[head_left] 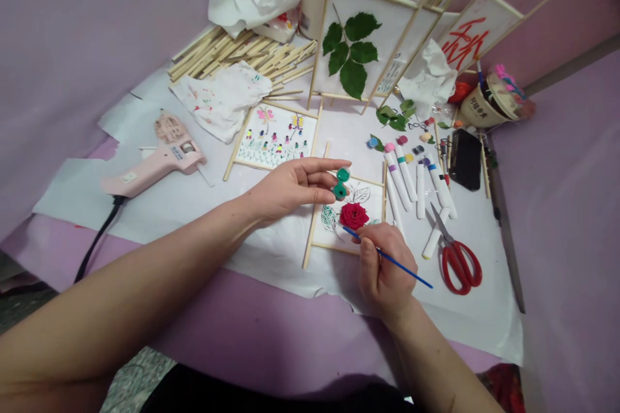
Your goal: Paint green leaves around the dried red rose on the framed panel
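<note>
Between the fingertips of my left hand (300,184) is a small paint pot (340,190) of green paint, its lid flipped up. My right hand (387,268) is closed round a thin blue paintbrush (404,268), whose tip points up and left. Both hands are over a wood-framed white panel (334,237). On that panel a red rose (354,215) sits amid outlined leaves, some of them partly coloured green. The brush tip is close to the rose's lower left edge; whether it touches the panel I cannot tell.
Left lies a pink glue gun (167,155) with a black cord. Wooden sticks (242,58) and a painted panel (274,135) are behind my left hand. Right are several markers (420,190), red-handled scissors (460,261) and a phone (465,158). A leaf-decorated frame (320,45) stands at the back.
</note>
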`<act>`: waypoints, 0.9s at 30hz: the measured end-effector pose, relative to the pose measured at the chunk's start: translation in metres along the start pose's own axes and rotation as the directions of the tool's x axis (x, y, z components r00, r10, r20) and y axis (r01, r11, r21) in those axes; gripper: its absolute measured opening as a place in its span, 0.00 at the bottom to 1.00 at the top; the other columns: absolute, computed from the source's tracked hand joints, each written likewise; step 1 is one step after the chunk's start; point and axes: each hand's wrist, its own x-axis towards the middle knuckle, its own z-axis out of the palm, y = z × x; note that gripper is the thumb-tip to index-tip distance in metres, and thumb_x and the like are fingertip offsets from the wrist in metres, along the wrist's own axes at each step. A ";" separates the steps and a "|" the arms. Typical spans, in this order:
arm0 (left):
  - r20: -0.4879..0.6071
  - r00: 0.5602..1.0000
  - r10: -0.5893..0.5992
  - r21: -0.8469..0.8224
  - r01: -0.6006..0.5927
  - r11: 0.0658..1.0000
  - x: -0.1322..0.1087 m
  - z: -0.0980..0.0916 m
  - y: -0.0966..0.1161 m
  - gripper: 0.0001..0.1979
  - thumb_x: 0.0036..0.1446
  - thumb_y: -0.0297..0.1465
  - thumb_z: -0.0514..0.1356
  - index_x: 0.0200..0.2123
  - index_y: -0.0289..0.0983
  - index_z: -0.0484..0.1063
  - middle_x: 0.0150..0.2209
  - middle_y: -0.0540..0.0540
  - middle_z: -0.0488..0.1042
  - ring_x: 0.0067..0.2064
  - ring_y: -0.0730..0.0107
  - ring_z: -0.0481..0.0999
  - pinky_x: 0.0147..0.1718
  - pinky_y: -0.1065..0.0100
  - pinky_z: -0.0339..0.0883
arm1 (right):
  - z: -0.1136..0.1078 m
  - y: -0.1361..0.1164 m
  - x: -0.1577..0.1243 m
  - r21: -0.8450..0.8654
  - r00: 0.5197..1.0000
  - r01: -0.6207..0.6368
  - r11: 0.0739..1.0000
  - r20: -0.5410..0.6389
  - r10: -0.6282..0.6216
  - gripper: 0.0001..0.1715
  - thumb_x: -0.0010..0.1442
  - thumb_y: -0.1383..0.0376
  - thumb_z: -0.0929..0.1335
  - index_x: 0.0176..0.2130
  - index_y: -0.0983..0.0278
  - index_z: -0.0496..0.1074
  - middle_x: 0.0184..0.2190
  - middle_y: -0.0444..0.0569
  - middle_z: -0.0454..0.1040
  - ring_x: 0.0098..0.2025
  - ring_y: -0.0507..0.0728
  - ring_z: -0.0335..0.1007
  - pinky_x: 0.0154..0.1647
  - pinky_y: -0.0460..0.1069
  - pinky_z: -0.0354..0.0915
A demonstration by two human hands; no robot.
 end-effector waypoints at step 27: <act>-0.008 1.000 0.012 0.044 -0.012 0.999 0.000 0.000 0.000 0.27 0.46 0.21 0.72 0.52 0.41 0.83 0.35 0.51 0.79 0.41 0.70 0.81 0.47 0.65 0.74 | -0.001 -0.004 0.003 -0.009 1.000 -0.025 1.000 -0.017 0.025 0.08 0.68 0.72 0.64 0.39 0.61 0.70 0.30 0.46 0.74 0.33 0.55 0.71 0.35 0.52 0.65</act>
